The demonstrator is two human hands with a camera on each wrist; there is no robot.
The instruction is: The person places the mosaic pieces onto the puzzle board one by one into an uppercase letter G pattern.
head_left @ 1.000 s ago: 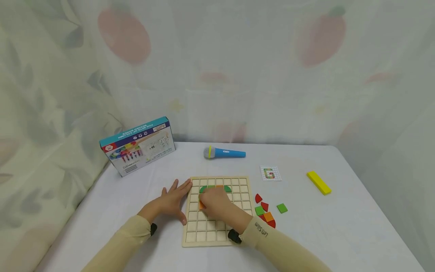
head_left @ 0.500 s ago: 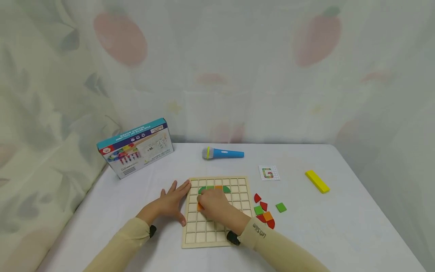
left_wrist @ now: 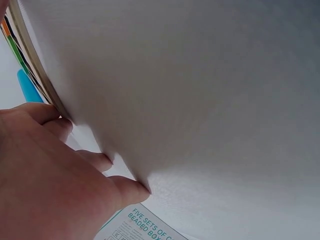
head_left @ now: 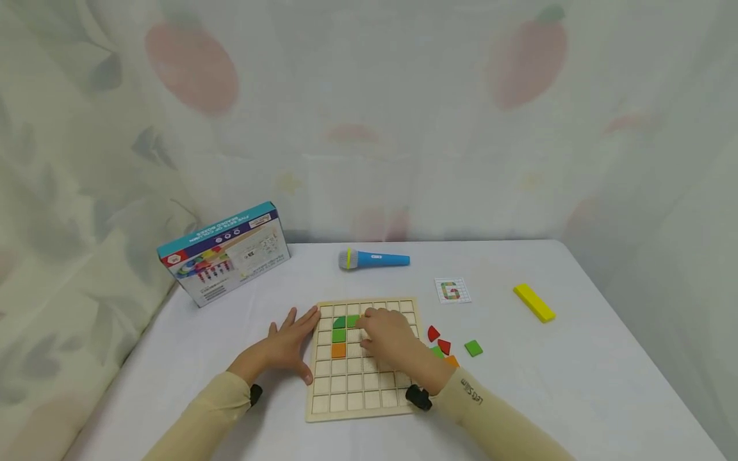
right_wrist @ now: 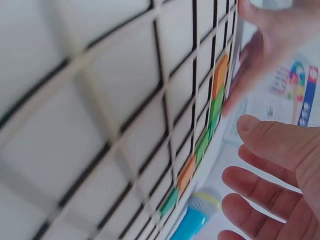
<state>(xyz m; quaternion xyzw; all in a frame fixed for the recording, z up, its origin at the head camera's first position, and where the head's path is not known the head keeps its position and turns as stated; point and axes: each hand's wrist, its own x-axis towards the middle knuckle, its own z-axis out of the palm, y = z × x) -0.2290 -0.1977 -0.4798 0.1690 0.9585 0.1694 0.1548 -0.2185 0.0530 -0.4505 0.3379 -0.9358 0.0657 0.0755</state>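
Board long axis fore-and-aft; left hand splayed, fingertips at its left side, grasping nothing. Right hand over board's far right part, fingers loose, no tile seen in grasp. Loose tiles just off board's right side, right hand nearer.

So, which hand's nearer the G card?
Right. The right hand is over the grid board, left of the G card and closer to the person; the left hand is farther left, at the board's left edge.
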